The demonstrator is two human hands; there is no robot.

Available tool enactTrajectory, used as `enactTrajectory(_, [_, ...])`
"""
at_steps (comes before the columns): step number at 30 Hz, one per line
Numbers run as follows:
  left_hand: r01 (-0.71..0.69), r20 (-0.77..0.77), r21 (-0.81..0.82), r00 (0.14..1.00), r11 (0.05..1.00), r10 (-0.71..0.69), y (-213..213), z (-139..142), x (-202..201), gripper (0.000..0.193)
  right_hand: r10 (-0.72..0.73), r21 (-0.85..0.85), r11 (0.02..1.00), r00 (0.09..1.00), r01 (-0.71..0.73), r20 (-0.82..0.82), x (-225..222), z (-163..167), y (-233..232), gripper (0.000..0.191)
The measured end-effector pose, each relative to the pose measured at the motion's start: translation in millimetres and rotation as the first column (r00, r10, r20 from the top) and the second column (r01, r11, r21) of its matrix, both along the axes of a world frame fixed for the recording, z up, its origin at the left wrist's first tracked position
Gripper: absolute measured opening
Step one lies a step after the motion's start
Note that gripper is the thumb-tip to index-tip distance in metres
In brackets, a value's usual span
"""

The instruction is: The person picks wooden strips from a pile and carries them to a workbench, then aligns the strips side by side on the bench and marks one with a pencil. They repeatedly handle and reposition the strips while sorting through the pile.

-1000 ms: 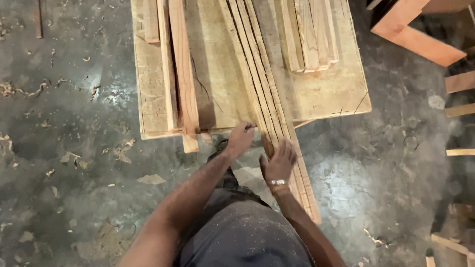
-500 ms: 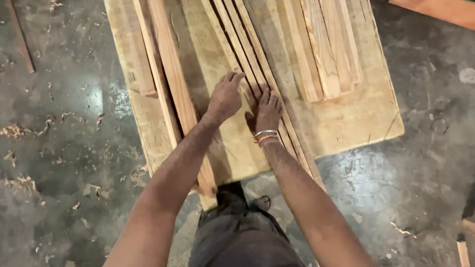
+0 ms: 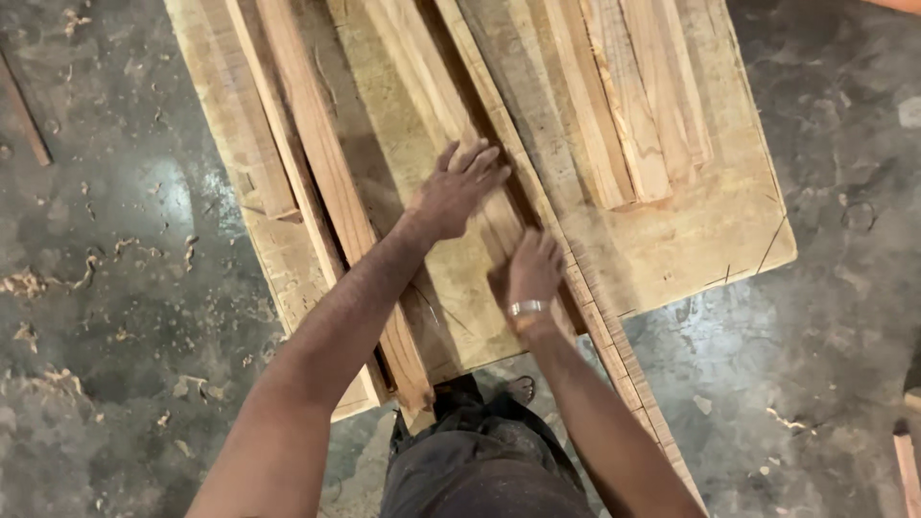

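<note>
Wood is under both my hands. My left hand (image 3: 456, 192) lies flat on a bunch of long thin pale wooden strips (image 3: 451, 115), with my fingers stretched out and a little apart, not wrapped around anything. I press down like that so the strips stay side by side. My right hand (image 3: 532, 269), the one with the silver band at the wrist, rests lower on the same strips, fingers close together and bent down over them; I cannot tell if they pinch one.

These strips lie on a big flat worn wooden board (image 3: 710, 240) and poke out past its near edge. One thick reddish wooden plank (image 3: 326, 182) lies just to the left. Short pale wooden pieces (image 3: 633, 105) are stacked on the right. Curly wood shavings (image 3: 58, 278) dot the grey concrete floor (image 3: 825, 384).
</note>
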State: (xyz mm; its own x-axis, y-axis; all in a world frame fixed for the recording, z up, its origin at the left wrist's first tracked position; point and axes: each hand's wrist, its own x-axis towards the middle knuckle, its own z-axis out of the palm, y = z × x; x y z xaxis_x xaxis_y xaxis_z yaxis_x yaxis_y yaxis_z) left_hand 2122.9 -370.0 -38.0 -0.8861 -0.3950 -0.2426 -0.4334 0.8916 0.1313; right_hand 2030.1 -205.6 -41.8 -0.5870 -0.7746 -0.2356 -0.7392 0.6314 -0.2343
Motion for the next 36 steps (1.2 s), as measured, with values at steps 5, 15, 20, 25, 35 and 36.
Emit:
enactTrajectory(5, [0.252,0.185,-0.051,0.953,0.966,-0.239,6,-12,-11,0.098,-0.088,-0.117,0.989,0.996,0.086,-0.008,26,4,90,0.063])
enactTrajectory(15, [0.537,0.231,0.066,0.812,0.841,-0.537,34,10,-34,0.085,-0.116,-0.105,0.986,0.985,0.130,0.128,16,-13,145,0.074])
enactTrajectory(20, [0.618,0.019,0.142,0.779,0.773,-0.627,90,12,-25,0.097,-0.153,-0.024,0.987,0.978,0.158,0.145,22,20,249,0.078])
enactTrajectory(25, [0.692,-0.120,0.228,0.718,0.685,-0.685,190,33,-15,0.081,-0.268,-0.048,0.958,0.941,0.283,0.207,41,66,383,0.073])
enactTrajectory(35, [0.879,-0.294,0.088,0.472,0.469,-0.831,512,133,15,0.064,-0.464,-0.231,0.866,0.885,0.444,-0.036,158,166,705,0.054])
enactTrajectory(36, [0.903,-0.317,0.041,0.419,0.429,-0.851,543,143,15,0.064,-0.476,-0.259,0.856,0.878,0.447,-0.057,172,178,734,0.057])
